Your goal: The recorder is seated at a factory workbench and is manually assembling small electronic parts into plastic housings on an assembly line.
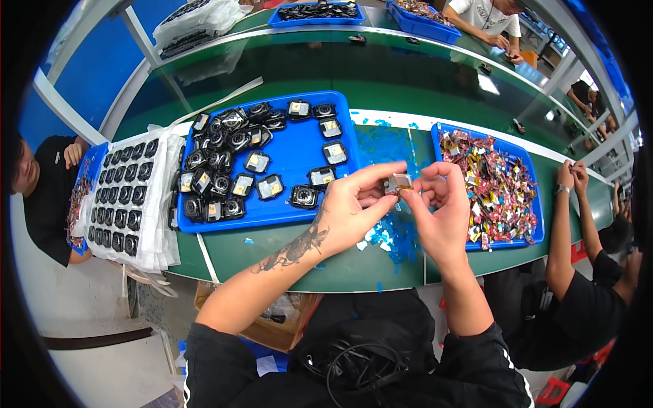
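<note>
Over the front of the green bench, my left hand (354, 207) and my right hand (439, 211) meet around a small silver-grey electronic module (398, 183). Both hands pinch it between thumb and fingers, the left at its left side, the right at its right edge. Its details are too small to make out. Left of my hands, a blue tray (286, 219) bears many black square watch-like housings (303, 196), some with pale silver faces. To the right stands another blue tray (539, 228) heaped with small red, yellow and silver circuit pieces (486, 183).
Blue film scraps (401, 255) and white bits (378, 237) litter the bench below my hands. A white padded sheet (122, 197) at the left holds rows of black housings. Across the green conveyor (272, 75) a person (486, 24) works; others sit at both sides.
</note>
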A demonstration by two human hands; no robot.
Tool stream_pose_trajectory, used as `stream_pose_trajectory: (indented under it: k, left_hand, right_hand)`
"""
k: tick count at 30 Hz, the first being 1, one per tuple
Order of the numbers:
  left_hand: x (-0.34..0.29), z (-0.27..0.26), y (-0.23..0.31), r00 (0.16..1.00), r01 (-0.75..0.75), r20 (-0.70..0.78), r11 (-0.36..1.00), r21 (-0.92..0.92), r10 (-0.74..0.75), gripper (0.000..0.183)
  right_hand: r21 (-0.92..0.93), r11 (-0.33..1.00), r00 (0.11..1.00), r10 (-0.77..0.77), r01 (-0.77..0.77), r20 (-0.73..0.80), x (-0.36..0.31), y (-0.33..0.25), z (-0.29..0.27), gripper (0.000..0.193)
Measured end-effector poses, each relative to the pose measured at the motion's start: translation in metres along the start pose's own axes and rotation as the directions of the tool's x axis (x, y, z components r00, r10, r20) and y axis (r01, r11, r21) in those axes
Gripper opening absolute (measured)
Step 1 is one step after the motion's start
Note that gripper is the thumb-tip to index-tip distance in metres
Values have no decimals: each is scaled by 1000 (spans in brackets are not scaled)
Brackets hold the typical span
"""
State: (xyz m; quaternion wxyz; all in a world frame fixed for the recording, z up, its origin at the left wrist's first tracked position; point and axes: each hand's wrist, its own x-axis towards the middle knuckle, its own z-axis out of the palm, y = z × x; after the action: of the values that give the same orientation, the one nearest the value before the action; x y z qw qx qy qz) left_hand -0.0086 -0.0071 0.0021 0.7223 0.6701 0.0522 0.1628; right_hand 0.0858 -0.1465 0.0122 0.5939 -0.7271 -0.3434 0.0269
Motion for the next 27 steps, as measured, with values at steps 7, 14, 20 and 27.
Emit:
stream_pose_trajectory:
  k: [7, 14, 20, 27]
  left_hand:
    - [0, -1, -4, 1000, 17, 5, 991, -133, -16, 52]
    - [2, -3, -5, 1000, 5, 19, 973, -231, -1, 44]
    - [2, -2, -7, 998, 53, 45, 959, -278, -42, 38]
    - [-2, -6, -6, 997, 69, -2, 969, -237, -72, 42]
  right_hand:
    - [-18, 996, 995, -90, 89, -51, -4, 9, 6, 32]
    - [58, 996, 998, -65, 67, -25, -3, 8, 5, 28]
    - [-97, 991, 996, -94, 93, -6, -5, 0, 6, 37]
    - [-147, 979, 987, -125, 138, 97, -4, -4, 16, 43]
